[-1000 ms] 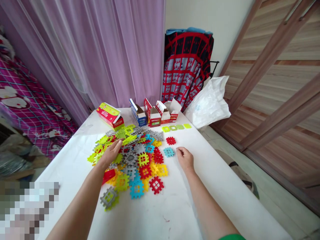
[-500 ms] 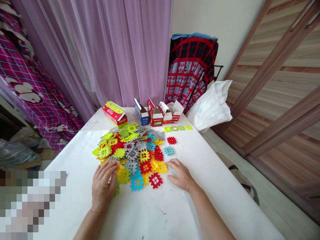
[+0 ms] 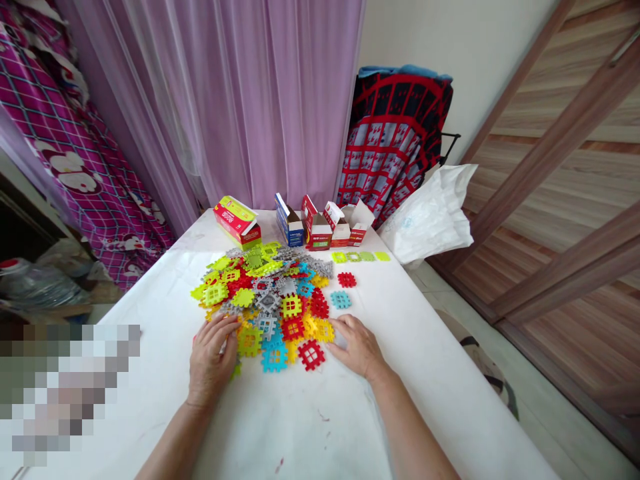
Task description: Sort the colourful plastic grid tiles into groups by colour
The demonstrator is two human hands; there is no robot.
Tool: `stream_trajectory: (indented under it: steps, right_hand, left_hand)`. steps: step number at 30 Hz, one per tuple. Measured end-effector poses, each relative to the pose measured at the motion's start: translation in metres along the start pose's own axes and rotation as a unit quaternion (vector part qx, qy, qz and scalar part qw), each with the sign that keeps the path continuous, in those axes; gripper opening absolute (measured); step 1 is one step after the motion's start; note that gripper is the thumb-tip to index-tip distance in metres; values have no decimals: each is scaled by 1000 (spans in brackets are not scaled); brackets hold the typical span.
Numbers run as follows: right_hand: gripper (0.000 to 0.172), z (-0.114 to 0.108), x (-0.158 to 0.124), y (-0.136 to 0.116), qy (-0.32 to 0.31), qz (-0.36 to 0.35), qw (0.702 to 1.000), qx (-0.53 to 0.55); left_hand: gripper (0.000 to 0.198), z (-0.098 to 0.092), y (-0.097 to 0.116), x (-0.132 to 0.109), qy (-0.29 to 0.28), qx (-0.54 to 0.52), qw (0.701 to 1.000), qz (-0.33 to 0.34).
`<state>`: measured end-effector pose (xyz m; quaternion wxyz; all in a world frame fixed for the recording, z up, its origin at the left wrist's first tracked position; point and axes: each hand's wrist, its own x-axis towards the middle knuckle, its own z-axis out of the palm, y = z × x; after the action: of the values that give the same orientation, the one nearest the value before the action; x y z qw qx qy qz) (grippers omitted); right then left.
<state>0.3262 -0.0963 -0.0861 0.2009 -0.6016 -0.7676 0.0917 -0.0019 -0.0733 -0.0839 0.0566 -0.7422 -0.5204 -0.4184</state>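
Observation:
A heap of interlocking plastic tiles (image 3: 267,303) with notched edges lies on the table in yellow-green, grey, red, blue and yellow. My left hand (image 3: 214,357) rests at the heap's near left edge, its fingers curled; a little white and red shows by them, too hidden to name. Beside it is a green tile (image 3: 249,341). At the right edge of the heap, my right hand (image 3: 359,345) has thumb and forefinger apart, their tips at a yellow tile (image 3: 324,331). A red tile (image 3: 311,355) lies flat between the hands, near a blue tile (image 3: 275,359).
Right of the heap lie a single red tile (image 3: 347,280), a light-blue tile (image 3: 341,300) and a row of green tiles (image 3: 367,256). Behind stand a red-yellow box (image 3: 237,223), a blue box (image 3: 290,227) and open red boxes (image 3: 317,233). A white bag (image 3: 430,217) hangs at the right edge.
The view has shifted slightly. My right hand has moved a little left, bringing its fingertips to the yellow tile. My left hand stays at the heap's edge.

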Motion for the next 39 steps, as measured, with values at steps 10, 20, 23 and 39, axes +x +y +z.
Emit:
stream_trajectory:
  steps: [10, 20, 23, 39]
  right_hand:
    - [34, 2, -5, 10, 15, -14, 999, 43]
    - [40, 12, -6, 32, 153, 83, 979, 105]
    - [38, 9, -9, 36, 158, 141, 976, 50]
    - [43, 5, -3, 10, 167, 203, 955, -140]
  left_hand:
    - [21, 1, -2, 0, 0, 14, 1000, 10]
    - [18, 5, -10, -3, 17, 9, 999, 43]
    - [17, 8, -15, -4, 25, 11, 998, 57]
    - [18, 10, -21, -4, 18, 11, 997, 71]
